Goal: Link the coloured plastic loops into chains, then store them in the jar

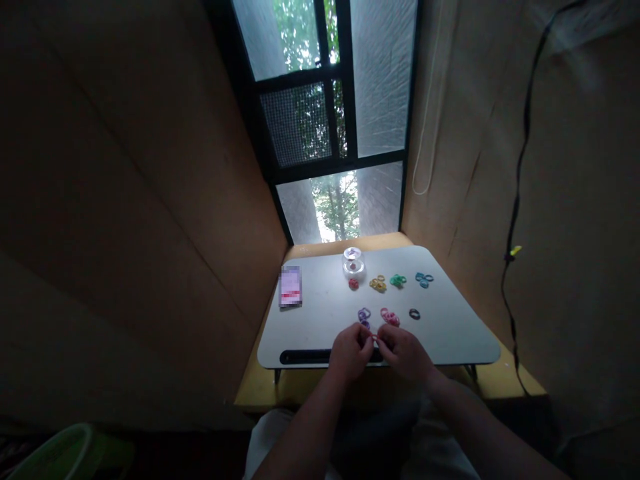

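Band (375, 338): one, held between left hand (371, 335) and right hand (379, 337).

Trees (339, 208) show through a black-framed window (383, 80) beside a looped cord (421, 193). A dark cable (519, 160) runs down the right-hand wall (475, 100), a green tub (86, 437) at lower left.

White folding table (325, 320) — coloured bands (390, 317), clear container (353, 267), pixelated card (291, 287), black slot
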`<move>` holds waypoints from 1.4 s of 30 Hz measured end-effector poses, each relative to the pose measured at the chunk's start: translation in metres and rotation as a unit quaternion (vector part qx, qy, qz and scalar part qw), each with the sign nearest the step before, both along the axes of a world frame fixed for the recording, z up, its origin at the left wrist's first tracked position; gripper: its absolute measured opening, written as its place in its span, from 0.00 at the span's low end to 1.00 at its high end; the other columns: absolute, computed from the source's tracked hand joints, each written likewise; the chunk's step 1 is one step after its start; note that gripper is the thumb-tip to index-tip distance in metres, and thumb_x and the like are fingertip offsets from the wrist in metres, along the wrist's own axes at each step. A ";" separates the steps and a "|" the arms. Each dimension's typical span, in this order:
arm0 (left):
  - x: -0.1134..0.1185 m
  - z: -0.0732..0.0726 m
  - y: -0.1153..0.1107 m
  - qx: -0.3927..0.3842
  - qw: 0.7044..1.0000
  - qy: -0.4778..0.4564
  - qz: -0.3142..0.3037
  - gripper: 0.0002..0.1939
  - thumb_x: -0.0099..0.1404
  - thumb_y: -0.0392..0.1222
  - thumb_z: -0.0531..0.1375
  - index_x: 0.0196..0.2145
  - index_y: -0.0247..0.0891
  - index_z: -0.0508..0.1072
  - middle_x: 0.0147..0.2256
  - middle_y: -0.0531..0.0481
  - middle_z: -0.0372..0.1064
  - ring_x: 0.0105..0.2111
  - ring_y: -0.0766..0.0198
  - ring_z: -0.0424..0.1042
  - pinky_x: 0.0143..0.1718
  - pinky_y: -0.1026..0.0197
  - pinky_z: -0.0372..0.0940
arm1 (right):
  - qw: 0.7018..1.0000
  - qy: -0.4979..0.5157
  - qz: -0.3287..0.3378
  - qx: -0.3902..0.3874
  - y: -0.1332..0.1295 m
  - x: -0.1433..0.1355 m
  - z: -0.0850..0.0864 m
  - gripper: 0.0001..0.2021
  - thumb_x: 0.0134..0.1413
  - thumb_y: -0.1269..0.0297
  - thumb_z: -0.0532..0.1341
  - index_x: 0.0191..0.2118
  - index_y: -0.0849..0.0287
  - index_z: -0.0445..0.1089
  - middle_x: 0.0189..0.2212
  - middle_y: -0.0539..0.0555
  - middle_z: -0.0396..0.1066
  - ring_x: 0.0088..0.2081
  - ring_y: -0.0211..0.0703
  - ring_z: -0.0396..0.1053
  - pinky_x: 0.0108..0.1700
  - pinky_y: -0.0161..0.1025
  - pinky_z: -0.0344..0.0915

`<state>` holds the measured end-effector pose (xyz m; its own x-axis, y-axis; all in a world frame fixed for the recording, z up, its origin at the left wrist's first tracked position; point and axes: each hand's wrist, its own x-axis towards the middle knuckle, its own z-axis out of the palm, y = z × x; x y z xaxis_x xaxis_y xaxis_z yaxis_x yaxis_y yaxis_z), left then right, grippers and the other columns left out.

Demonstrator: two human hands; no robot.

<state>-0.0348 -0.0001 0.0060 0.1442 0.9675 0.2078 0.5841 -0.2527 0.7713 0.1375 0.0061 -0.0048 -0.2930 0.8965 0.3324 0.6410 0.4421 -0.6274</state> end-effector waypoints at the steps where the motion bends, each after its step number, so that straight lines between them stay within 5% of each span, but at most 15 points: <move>1: 0.000 0.000 0.000 -0.002 1.000 0.001 0.000 0.04 0.63 0.40 0.58 0.31 0.39 0.70 0.25 0.56 0.68 0.25 0.67 0.65 0.29 0.65 0.56 | 1.000 0.000 0.003 0.000 0.000 0.000 0.000 0.06 0.58 0.64 0.54 0.29 0.55 0.63 0.24 0.48 0.67 0.27 0.40 0.64 0.32 0.36 0.57; 25: -0.001 -0.002 -0.001 -0.002 1.000 0.019 -0.008 0.07 0.64 0.43 0.60 0.30 0.39 0.69 0.26 0.56 0.68 0.27 0.67 0.64 0.29 0.64 0.55 | 1.000 -0.004 -0.001 0.001 -0.001 0.000 0.001 0.08 0.58 0.64 0.55 0.28 0.55 0.61 0.24 0.48 0.67 0.27 0.40 0.63 0.30 0.36 0.53; 42: 0.000 -0.008 0.000 0.005 0.999 0.033 -0.013 0.06 0.65 0.43 0.58 0.32 0.40 0.70 0.26 0.56 0.67 0.27 0.67 0.64 0.29 0.64 0.54 | 0.999 0.044 0.023 -0.011 0.001 0.002 0.002 0.04 0.56 0.67 0.56 0.32 0.55 0.67 0.26 0.48 0.71 0.29 0.40 0.67 0.33 0.35 0.58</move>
